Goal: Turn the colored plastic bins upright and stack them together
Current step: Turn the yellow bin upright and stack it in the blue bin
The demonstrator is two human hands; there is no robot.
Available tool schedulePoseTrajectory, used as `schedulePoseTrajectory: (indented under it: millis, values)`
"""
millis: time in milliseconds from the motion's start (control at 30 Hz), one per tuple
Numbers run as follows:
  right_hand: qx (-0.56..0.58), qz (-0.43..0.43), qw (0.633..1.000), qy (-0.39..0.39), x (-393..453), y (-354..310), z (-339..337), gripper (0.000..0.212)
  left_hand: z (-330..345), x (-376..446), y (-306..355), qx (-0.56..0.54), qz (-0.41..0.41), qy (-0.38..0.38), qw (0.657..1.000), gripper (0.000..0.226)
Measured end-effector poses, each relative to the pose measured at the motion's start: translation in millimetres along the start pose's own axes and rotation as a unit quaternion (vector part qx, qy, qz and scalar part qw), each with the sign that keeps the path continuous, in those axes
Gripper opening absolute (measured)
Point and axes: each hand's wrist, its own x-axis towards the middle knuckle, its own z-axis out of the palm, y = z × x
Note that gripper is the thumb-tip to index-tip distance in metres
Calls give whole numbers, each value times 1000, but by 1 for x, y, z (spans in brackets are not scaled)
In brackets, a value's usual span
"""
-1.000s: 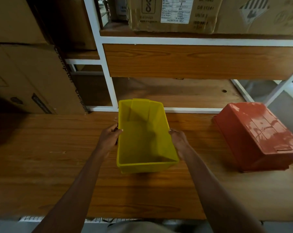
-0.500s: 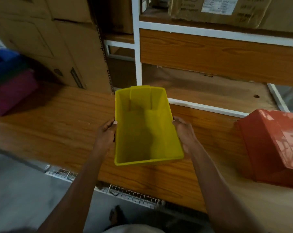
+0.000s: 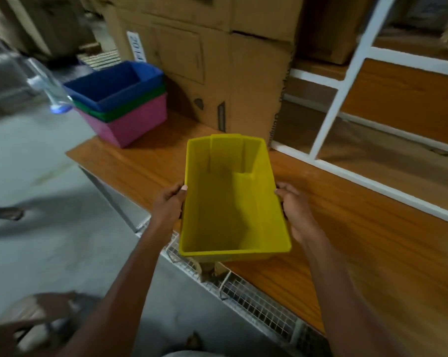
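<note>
I hold a yellow plastic bin (image 3: 230, 202) upright in the air over the front edge of the wooden table (image 3: 372, 240). My left hand (image 3: 170, 204) grips its left rim and my right hand (image 3: 293, 210) grips its right rim. At the table's far left corner stands a stack of three upright bins: a blue bin (image 3: 114, 85) on top, a green bin (image 3: 130, 106) under it showing only its rim, and a pink bin (image 3: 132, 123) at the bottom. The stack is well to the left of and beyond the yellow bin.
Large cardboard boxes (image 3: 212, 68) stand behind the stack. A white-framed shelf unit (image 3: 341, 99) with wooden boards runs along the right. A wire mesh rack (image 3: 256, 302) hangs under the table edge. Concrete floor (image 3: 37, 228) lies to the left, with a foot at its far left.
The view has swung left with the yellow bin still in both hands. The bin stack has come fully into view, and the overturned red bin has left the frame on the right.
</note>
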Motion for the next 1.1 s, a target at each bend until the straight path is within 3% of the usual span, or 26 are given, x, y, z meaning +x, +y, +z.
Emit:
schedulePoseTrajectory:
  millis: [400,767,1100]
  values:
    - [-15,-1,1000,1,58,-54,172,18,-140,101,63,-5,2,-1,1000,26]
    - [14,-10,993,116,152,-104,246,15,-173,249,123,32,41,-109,993,30]
    - [50,-78,970,223,164,-204,291,13,-191,358,227,41,99,-207,972,28]
